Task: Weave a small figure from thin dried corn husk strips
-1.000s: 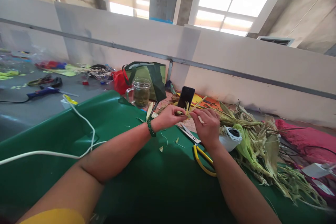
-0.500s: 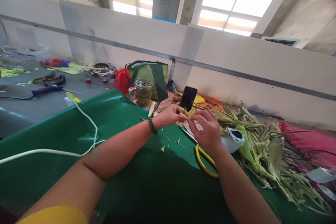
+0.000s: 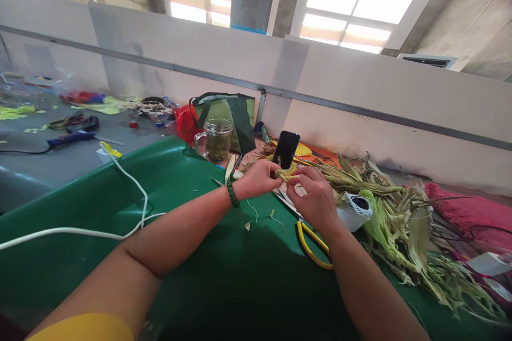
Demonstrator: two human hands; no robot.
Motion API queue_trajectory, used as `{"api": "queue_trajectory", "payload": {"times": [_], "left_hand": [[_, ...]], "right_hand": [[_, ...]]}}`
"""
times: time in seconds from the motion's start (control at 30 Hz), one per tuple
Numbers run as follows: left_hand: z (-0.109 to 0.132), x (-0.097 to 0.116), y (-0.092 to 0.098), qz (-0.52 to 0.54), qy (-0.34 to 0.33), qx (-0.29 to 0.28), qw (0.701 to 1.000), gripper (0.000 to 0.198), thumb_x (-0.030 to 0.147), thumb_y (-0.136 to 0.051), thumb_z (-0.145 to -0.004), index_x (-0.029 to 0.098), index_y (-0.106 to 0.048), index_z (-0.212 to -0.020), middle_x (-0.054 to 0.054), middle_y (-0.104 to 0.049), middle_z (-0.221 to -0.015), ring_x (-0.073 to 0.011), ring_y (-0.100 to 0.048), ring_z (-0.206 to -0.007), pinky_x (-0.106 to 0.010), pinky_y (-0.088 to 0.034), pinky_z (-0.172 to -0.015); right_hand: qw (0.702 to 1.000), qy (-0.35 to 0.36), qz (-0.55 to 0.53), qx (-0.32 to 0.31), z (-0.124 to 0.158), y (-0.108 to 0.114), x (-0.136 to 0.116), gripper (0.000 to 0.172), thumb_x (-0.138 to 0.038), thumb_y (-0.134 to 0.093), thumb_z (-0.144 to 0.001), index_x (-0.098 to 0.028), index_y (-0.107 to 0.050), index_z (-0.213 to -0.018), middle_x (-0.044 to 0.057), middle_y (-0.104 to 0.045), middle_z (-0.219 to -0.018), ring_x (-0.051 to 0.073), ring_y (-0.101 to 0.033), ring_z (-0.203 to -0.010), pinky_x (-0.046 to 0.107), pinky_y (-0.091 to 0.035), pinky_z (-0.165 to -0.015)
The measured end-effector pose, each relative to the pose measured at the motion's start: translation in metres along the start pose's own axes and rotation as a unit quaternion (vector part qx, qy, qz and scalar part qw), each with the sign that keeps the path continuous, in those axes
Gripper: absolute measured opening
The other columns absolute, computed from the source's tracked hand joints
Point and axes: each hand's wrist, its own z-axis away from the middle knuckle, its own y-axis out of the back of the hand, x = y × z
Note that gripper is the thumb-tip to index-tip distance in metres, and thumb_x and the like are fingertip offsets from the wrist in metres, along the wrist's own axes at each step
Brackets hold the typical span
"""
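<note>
Above the green mat point(image 3: 240, 256), my left hand point(image 3: 260, 177) pinches a small folded strip of pale corn husk point(image 3: 284, 175). My right hand point(image 3: 314, 192) grips the other end of that strip between thumb and fingertips. Both hands nearly meet, so part of the husk is hidden by fingers. Below my right hand lie scissors point(image 3: 306, 245) with yellow handles, their blades partly covered. A dark phone point(image 3: 286, 148) leans upright just behind the strip. Small husk scraps point(image 3: 248, 226) and a thin thread point(image 3: 253, 210) lie on the mat.
Dried corn husks point(image 3: 408, 224) are heaped at the right, beside a white roll point(image 3: 354, 213). A glass mug point(image 3: 218, 141) of greenish liquid stands before a green bag point(image 3: 236, 117). A white cable point(image 3: 80, 232) crosses the left side. Farther left lies a blue glue gun point(image 3: 72, 138).
My fingers have shifted slightly, and more of the pale husk strip shows between them. The surrounding things stay in place, with only a slight shift of view.
</note>
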Motion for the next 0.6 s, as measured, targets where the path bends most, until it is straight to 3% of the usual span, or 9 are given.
{"api": "queue_trajectory", "payload": {"times": [0.1,0.23,0.37,0.47,0.6], "left_hand": [[0.0,0.002,0.002,-0.004,0.009,0.001,1.0,0.016,0.014,-0.052,-0.059,0.015,-0.041,-0.046,0.006,-0.032,-0.045,-0.0051,-0.027,-0.048,-0.02,-0.018,-0.045],[0.0,0.004,0.005,0.099,0.037,-0.049,0.993,0.016,0.02,-0.054,-0.061,0.014,-0.045,-0.05,0.005,-0.038,-0.048,-0.0056,-0.031,-0.049,-0.02,-0.022,-0.046],[0.001,0.004,-0.002,0.121,0.017,-0.049,0.991,0.027,0.017,-0.058,-0.061,0.016,-0.036,-0.045,0.007,-0.03,-0.046,-0.0046,-0.026,-0.048,-0.02,-0.02,-0.045],[0.001,0.002,-0.009,0.139,-0.006,-0.05,0.989,0.039,0.021,-0.062,-0.064,0.017,-0.03,-0.042,0.007,-0.026,-0.045,-0.0042,-0.023,-0.048,-0.02,-0.02,-0.045],[0.001,-0.002,-0.013,0.18,0.014,-0.049,0.982,0.037,0.03,-0.067,-0.067,0.014,-0.042,-0.045,0.004,-0.037,-0.046,-0.0054,-0.032,-0.049,-0.02,-0.026,-0.046]], "right_hand": [[1.0,-0.006,-0.005,0.01,0.001,-0.001,-0.001,0.011,-0.016,-0.06,-0.08,-0.021,-0.065,-0.071,0.004,-0.064,-0.079,0.019,-0.063,-0.08,0.033,-0.052,-0.072],[0.998,-0.038,-0.047,0.02,0.001,0.001,-0.003,0.012,-0.021,-0.06,-0.084,-0.02,-0.066,-0.074,0.003,-0.063,-0.078,0.011,-0.057,-0.057,0.025,-0.048,-0.054],[0.995,-0.056,-0.081,0.026,0.001,0.001,-0.004,0.012,-0.023,-0.062,-0.084,-0.021,-0.065,-0.073,0.001,-0.063,-0.072,0.014,-0.06,-0.062,0.026,-0.049,-0.058],[0.986,-0.112,-0.121,0.036,0.002,0.0,-0.005,0.009,-0.027,-0.066,-0.081,-0.022,-0.062,-0.076,-0.001,-0.062,-0.065,0.013,-0.06,-0.056,0.026,-0.048,-0.055],[0.972,-0.163,-0.164,0.044,0.003,0.0,-0.007,0.015,-0.031,-0.068,-0.079,-0.022,-0.061,-0.088,-0.003,-0.065,-0.064,0.013,-0.06,-0.052,0.026,-0.05,-0.052]]}}
